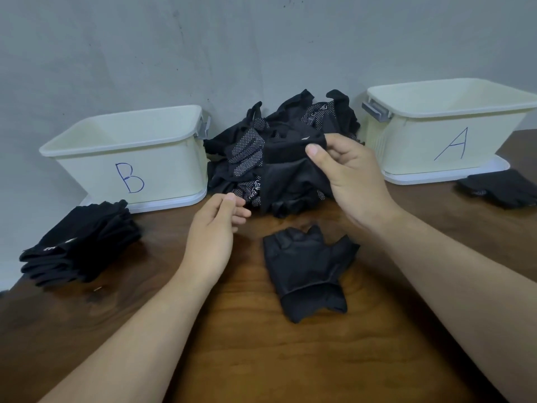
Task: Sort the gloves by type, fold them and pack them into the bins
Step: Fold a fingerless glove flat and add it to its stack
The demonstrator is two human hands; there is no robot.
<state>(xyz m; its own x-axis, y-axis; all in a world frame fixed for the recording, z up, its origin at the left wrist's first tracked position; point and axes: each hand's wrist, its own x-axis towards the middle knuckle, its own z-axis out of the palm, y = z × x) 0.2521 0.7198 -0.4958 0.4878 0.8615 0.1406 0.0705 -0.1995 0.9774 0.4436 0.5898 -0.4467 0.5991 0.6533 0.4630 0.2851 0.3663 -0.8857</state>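
Between bin B (162,173) and bin A (418,146), over the heap (220,175) of black gloves, my right hand (351,181) pinches one plain glove (286,151) by its edge, thumb on top. My left hand (212,239) hovers just beside the heap, fingers loosely curled, holding nothing. I should lift straight up so the dotted gloves (247,149) don't snag, then match it against the fingerless glove (305,271) lying flat on the table (232,359) before folding.

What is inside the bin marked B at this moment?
Only the bare inner walls of bin B show; no glove rises above its rim. Its floor is hidden by the front wall, so flat gloves cannot be excluded.
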